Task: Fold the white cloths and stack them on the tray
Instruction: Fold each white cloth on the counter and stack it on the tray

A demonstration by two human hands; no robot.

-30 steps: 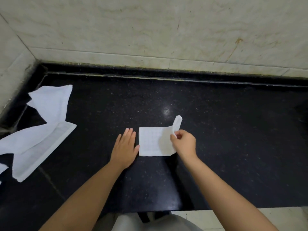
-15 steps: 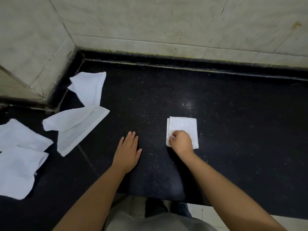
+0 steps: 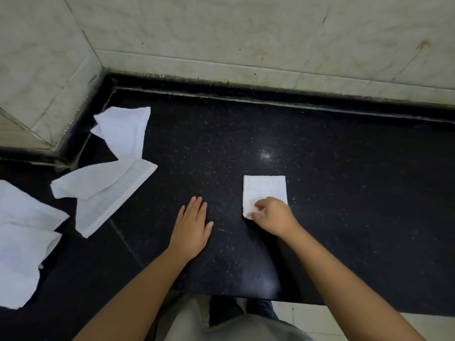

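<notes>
One cloth (image 3: 264, 190) folded square under pinching right hand (image 3: 273, 216); left hand (image 3: 190, 228) flat on worktop (image 3: 344, 193), empty. Loose cloths (image 3: 105, 183) far left, unfolded. Tray unseen.

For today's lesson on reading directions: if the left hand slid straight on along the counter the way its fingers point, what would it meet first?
The left hand lies flat on the black counter, fingers pointing away towards the back wall. That path looks free of cloths; the folded cloth lies off to its right. It would probably reach the wall first.

Head view looks steeply down; near black counter (image 3: 320, 168); facing wall (image 3: 246, 33).
</notes>
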